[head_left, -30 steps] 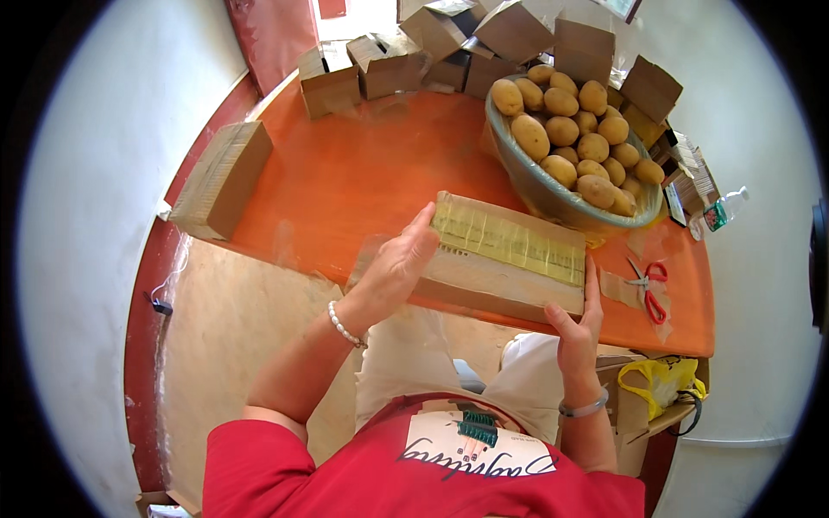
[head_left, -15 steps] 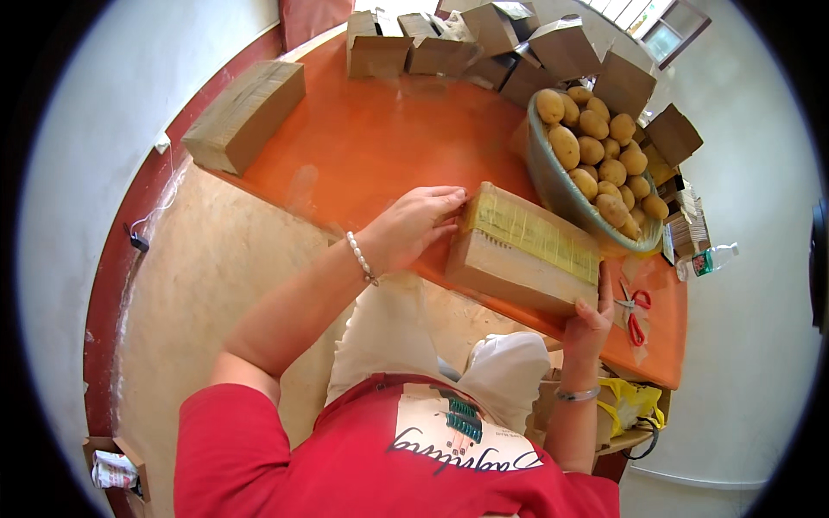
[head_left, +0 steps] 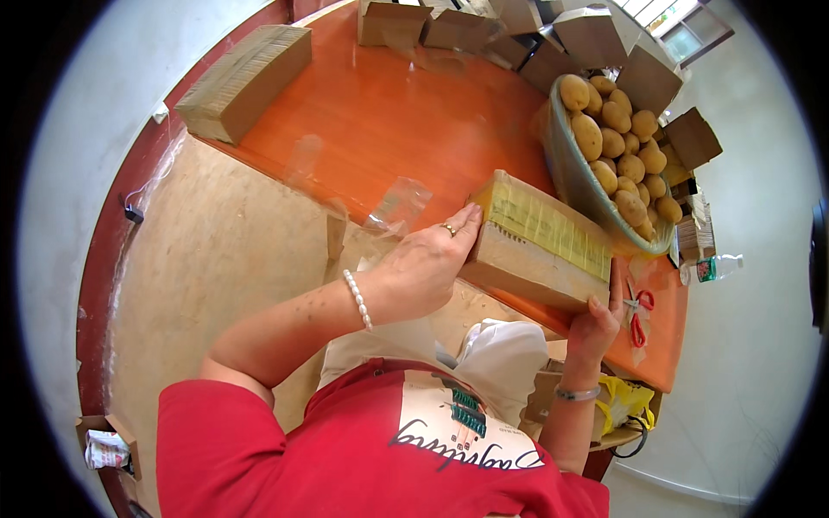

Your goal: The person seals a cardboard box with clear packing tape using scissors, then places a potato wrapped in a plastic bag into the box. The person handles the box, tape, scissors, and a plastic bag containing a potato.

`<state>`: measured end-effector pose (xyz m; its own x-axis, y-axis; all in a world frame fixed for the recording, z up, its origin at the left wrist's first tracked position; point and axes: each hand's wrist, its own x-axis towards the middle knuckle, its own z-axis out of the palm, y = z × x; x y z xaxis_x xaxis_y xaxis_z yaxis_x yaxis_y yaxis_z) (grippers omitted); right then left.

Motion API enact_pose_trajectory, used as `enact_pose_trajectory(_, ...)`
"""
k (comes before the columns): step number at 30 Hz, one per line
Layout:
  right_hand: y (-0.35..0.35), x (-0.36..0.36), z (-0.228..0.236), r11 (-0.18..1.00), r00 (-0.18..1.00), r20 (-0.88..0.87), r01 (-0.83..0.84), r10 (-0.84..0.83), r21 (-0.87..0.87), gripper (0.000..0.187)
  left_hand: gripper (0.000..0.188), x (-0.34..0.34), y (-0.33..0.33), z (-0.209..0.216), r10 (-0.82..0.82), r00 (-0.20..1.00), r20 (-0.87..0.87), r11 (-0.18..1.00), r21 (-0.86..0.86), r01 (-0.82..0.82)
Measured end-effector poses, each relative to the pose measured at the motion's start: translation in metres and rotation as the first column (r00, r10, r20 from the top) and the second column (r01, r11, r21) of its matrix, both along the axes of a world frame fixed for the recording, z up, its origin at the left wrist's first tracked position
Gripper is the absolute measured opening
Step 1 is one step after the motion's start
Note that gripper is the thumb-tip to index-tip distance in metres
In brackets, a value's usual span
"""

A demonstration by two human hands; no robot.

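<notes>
A taped cardboard box is held tilted over the near edge of the orange table, a yellowish tape strip along its upper face. My left hand presses its fingers together along the box's left end, the thumb hidden. At the right end, my right hand grips the lower corner, thumb in front and fingers behind the side. Just beyond the box stands a large basin heaped with potatoes.
Red-handled scissors lie at the table's right, near a plastic bottle. A closed carton sits at the far left. Several open cartons line the back. Clear film hangs at the near edge.
My left hand has turned and slid lower along the box's left end, its back now facing up. The box has shifted slightly right, and clear film now shows beside my left hand.
</notes>
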<state>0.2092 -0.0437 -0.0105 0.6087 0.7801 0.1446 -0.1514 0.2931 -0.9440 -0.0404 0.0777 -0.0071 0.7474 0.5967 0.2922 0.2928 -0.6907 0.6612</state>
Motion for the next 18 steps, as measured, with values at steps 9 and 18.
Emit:
enact_pose_trajectory(9,0.004,-0.001,-0.001,0.998,0.999,-0.026,0.035,-0.034,0.046,0.079,0.055,0.009,-0.017,-0.013,0.159,0.986,0.052,0.983,0.088,-0.163)
enact_pose_trajectory(18,-0.003,0.006,-0.013,0.998,0.997,-0.054,0.052,-0.049,0.042,0.07,0.045,-0.002,-0.007,0.012,0.189,0.97,0.151,0.966,-0.205,-0.157)
